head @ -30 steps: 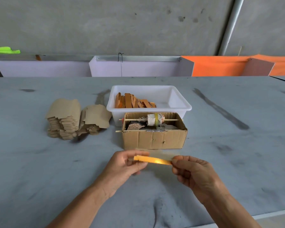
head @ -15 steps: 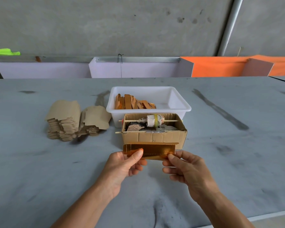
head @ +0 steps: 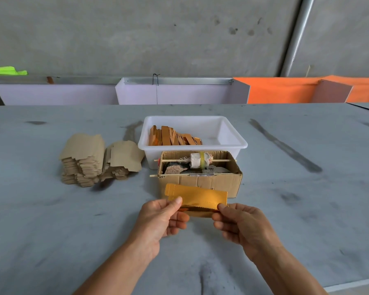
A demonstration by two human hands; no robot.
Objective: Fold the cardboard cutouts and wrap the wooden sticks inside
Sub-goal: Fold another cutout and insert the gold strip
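A: Where is the gold cardboard cutout [head: 197,196]?

B: Held above the grey desk [head: 51,220], just in front of the brown cardboard box [head: 202,182]. The left hand [head: 160,218] pinches its lower left corner, thumb on top; the right hand [head: 243,224] pinches the lower right edge. Each grip is closed on the cutout, which is partly folded along its lower, toothed edge.

A: What's around it?

B: The open box directly behind holds a cloth roll [head: 199,160] threaded on a thin wooden stick [head: 219,160], a second stick along its front rim, and some dark scraps I cannot identify. Touching the box's far side is a white plastic tub [head: 232,137] with finished orange-gold wraps [head: 175,137] leaning at its left. To the left, well apart from the hands, sits a stack of plain brown cutouts [head: 83,158].

A: Anything blocking the view?

B: The cutout hides part of the box's front wall, and the fingers cover the cutout's lower corners.
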